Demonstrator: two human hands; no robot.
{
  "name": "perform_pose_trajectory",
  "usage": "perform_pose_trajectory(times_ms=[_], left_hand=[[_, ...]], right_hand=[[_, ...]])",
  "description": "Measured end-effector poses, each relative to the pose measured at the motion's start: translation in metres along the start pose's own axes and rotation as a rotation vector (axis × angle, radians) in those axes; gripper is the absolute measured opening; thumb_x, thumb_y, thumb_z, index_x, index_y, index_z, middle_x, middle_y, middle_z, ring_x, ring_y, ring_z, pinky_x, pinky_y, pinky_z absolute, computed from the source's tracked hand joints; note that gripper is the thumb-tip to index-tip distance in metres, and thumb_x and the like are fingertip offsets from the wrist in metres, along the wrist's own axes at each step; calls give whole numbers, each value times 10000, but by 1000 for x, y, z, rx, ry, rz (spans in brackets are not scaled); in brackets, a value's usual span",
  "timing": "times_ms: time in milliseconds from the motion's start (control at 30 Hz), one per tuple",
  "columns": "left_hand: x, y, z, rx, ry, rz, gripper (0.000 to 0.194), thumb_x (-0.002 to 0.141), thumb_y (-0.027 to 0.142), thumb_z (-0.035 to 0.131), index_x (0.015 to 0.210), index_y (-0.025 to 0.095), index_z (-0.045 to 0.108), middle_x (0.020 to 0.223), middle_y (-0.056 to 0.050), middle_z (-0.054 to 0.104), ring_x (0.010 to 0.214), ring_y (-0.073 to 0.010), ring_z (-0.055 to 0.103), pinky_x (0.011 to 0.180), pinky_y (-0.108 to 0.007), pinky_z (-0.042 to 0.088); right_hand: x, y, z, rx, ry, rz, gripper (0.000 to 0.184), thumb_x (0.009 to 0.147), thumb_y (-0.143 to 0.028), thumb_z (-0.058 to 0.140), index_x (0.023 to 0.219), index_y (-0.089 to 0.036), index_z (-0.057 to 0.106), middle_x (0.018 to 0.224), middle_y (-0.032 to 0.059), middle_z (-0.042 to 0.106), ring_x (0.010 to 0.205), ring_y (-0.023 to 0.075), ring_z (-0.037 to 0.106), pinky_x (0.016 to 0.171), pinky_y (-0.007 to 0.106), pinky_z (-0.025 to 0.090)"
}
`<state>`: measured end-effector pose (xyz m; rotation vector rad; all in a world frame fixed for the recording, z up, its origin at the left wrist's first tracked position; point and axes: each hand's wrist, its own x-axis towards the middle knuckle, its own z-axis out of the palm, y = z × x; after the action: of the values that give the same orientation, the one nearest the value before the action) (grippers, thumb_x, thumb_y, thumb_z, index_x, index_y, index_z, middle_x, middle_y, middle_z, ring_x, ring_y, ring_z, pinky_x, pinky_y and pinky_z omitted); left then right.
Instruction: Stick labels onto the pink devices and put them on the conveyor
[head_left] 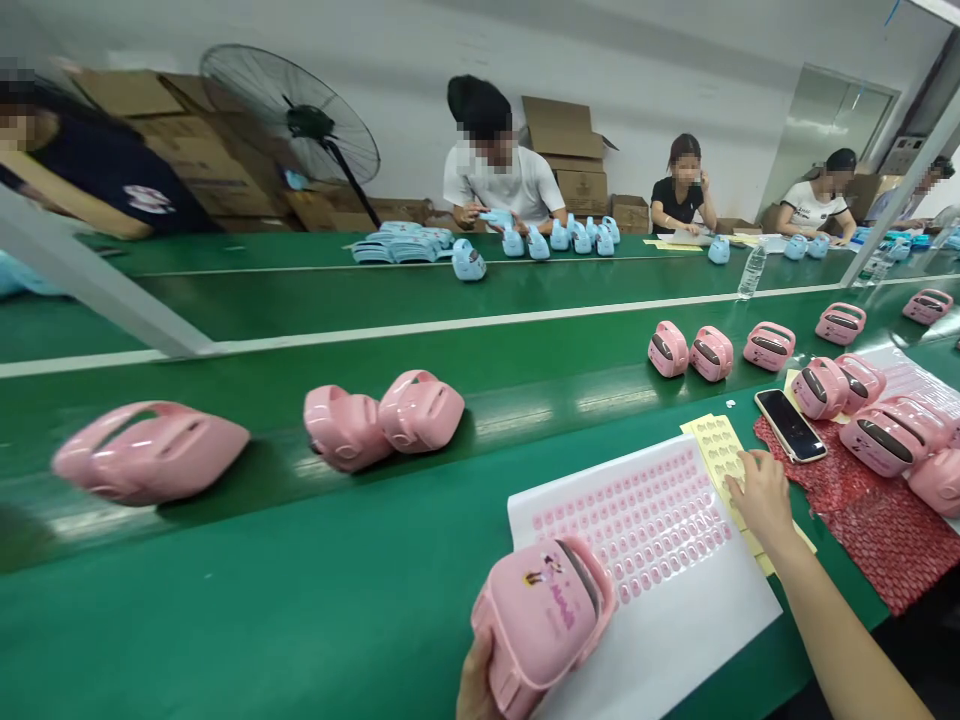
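The left hand sits at the bottom edge of the view, only partly in frame, with its fingers closed around the underside of a pink case, holding it tilted up off the green bench. The right hand reaches out to the far edge of a white sticker sheet, fingers loosely curled and fingertips pressed down where that sheet meets a yellow sheet; whether a sticker is pinched between them is too small to tell.

As a judgement, the work is partway through. The held case already carries a cartoon figure and a short printed word on its face, and the sticker sheet shows most of its rows of small pink ovals in place, so plenty remains. Just beyond the right fingers lies a phone, and past it a cluster of pink cases rests on red patterned wrap. Further out from the fingers, more cases stand in a row on the belt, and two lie far to the left of the held one. Whether those are finished cannot be told.

The word on the held case is pink and slanted, too blurred to read. No brand is legible anywhere. Across the belt other people handle blue cases.
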<state>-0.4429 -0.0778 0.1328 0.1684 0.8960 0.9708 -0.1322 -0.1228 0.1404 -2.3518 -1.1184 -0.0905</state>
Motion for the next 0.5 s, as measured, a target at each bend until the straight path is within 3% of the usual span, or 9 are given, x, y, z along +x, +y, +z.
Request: perform_pose_trajectory(times_ms=[100, 200, 267, 300, 367, 433, 500], left_hand=[[-10, -11, -9, 17, -67, 9, 662, 533, 447, 747, 1153, 312, 558, 848, -60, 734, 1021, -387, 574, 728, -509, 520], [-15, -21, -14, 79, -175, 76, 769, 474, 504, 762, 1186, 352, 517, 983, -60, 705, 1083, -397, 527, 759, -531, 504], [-16, -21, -13, 158, -283, 160, 905, 380, 547, 782, 1213, 353, 487, 1099, -70, 657, 1121, -413, 486, 806, -536, 476], [-16, -18, -12, 209, -337, 202, 963, 339, 547, 794, 1225, 340, 477, 1156, -80, 625, 1139, -420, 464, 841, -531, 453], [-18, -4, -7, 329, -425, 261, 1034, 290, 531, 815, 1238, 302, 471, 1242, -102, 560, 1166, -426, 429, 910, -509, 396], [-21, 17, 0, 477, -469, 253, 1015, 299, 544, 811, 1224, 274, 491, 1255, -113, 544, 1166, -415, 430, 939, -486, 361], [-26, 36, 8, 682, -447, 245, 916, 321, 558, 799, 1149, 253, 555, 1169, -110, 598, 1095, -396, 496, 908, -471, 391]], right_hand=[[-3, -30, 7, 390, -243, -25, 211, 762, -301, 497, 926, -177, 543, 957, 122, 576, 895, 247, 543, 773, 398, 424], [-23, -65, 16, 788, -737, 50, 326, 786, -480, 451, 930, -192, 498, 781, 42, 594, 688, 167, 590, 608, 302, 458], [-39, -87, 20, 908, -1110, 77, 401, 777, -560, 420, 918, -191, 488, 630, -15, 557, 506, 124, 556, 459, 235, 407], [-45, -97, 20, 916, -1223, 77, 407, 777, -571, 412, 894, -189, 491, 566, -39, 524, 423, 103, 508, 403, 210, 361], [-51, -114, 18, 881, -1226, 41, 356, 793, -533, 419, 831, -190, 504, 520, -60, 487, 353, 74, 426, 361, 192, 310], [-52, -129, 13, 829, -1018, -95, 250, 803, -436, 466, 794, -195, 529, 592, -38, 532, 442, 81, 475, 424, 201, 367], [-53, -141, 7, 763, -818, -339, 138, 780, -337, 531, 808, -206, 566, 725, -5, 587, 637, 116, 552, 573, 229, 436]])
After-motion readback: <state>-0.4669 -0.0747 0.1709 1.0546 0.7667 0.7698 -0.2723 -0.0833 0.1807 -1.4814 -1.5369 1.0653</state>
